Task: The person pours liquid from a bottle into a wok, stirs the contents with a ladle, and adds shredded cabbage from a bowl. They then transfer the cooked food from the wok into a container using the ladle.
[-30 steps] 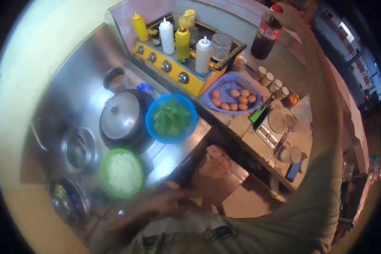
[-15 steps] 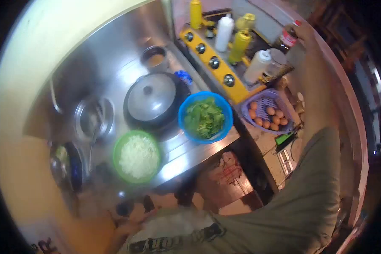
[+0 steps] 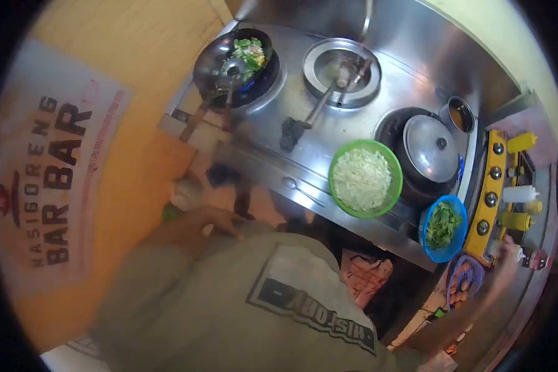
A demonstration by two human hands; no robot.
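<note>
At the right, my right hand (image 3: 509, 249) is closed around a white squeeze bottle (image 3: 495, 249), whose nozzle shows past the fingers. Close by lie a dark bottle with a red label (image 3: 535, 260) and a yellow squeeze bottle (image 3: 517, 221). My left hand (image 3: 222, 221) rests against the front of my shirt, fingers stretched out and holding nothing. Below my right hand, a purple basket (image 3: 475, 270) contains brown eggs. A blue bowl (image 3: 424, 238) of chopped greens stands left of that hand.
A wok (image 3: 213, 69) with food and a ladle sits on the far-left burner. The middle burner (image 3: 312, 69) has utensils across it. A green bowl (image 3: 395, 197) of shredded white food, a spoon (image 3: 299, 189) and a lidded pot (image 3: 429, 147) are on the steel counter.
My view has swung left, bringing the wok and banner into sight. My right hand has gone from the red-capped bottle to the white squeeze bottle. My left hand remains at my shirt.
</note>
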